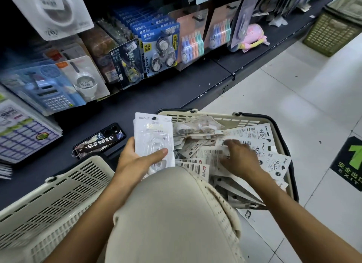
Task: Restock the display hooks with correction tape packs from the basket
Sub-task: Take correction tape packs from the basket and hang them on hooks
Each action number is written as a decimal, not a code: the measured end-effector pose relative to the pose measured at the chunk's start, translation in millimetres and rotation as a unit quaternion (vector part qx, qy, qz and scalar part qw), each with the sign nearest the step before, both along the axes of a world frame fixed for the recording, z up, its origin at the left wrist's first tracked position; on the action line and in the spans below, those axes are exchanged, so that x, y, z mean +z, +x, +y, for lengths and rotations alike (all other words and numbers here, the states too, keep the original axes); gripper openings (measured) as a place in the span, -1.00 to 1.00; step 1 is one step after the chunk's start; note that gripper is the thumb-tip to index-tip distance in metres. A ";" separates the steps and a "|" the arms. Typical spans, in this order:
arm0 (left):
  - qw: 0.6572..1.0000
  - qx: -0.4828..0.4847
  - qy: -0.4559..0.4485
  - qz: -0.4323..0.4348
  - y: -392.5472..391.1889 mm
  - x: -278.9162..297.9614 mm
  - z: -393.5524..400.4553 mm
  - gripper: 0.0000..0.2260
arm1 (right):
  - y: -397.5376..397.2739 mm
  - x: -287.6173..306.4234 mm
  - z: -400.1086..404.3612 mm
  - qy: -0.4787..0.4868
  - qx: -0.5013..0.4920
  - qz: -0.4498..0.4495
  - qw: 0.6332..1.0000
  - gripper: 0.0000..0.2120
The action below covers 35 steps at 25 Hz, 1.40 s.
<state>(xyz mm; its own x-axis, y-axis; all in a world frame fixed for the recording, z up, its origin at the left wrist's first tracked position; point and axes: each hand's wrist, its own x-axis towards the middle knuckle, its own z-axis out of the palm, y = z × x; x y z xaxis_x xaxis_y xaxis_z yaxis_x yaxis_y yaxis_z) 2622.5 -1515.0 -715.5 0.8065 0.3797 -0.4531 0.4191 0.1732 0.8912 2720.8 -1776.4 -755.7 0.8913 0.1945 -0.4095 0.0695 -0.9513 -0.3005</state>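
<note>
A cream basket with a dark rim sits on the floor, filled with several white correction tape packs lying loose. My left hand grips a small stack of white correction tape packs upright over the basket's left edge, thumb across the front. Palm down, my right hand rests among the loose packs in the basket, fingers spread and blurred; whether it holds one is unclear. Display hooks carrying blue M&G correction tape packs hang above the dark shelf.
A phone with a key strap lies on the dark shelf ledge. A second cream basket stands at the lower left. Calculators and pastel packs hang on the display. A green crate sits far right. My knee fills the foreground.
</note>
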 end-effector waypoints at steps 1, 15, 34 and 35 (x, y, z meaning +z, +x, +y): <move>1.000 -0.013 0.009 -0.007 -0.3 -0.4 0.4 -0.62 | -3.8 -9.0 -11.4 -0.117 0.039 -0.029 0.992 -0.50; 0.999 -0.042 0.021 -0.004 11.5 1.6 14.9 -0.60 | 30.8 91.1 41.1 0.570 -0.005 0.348 0.745 -0.62; 0.980 -0.083 -0.181 -0.022 -2.6 0.7 22.0 -0.59 | -8.1 56.1 118.6 0.501 -0.159 0.194 0.828 -0.61; 0.986 -0.077 -0.150 -0.019 -4.9 -3.4 22.1 -0.52 | -10.5 48.5 116.5 0.509 -0.154 0.182 0.827 -0.66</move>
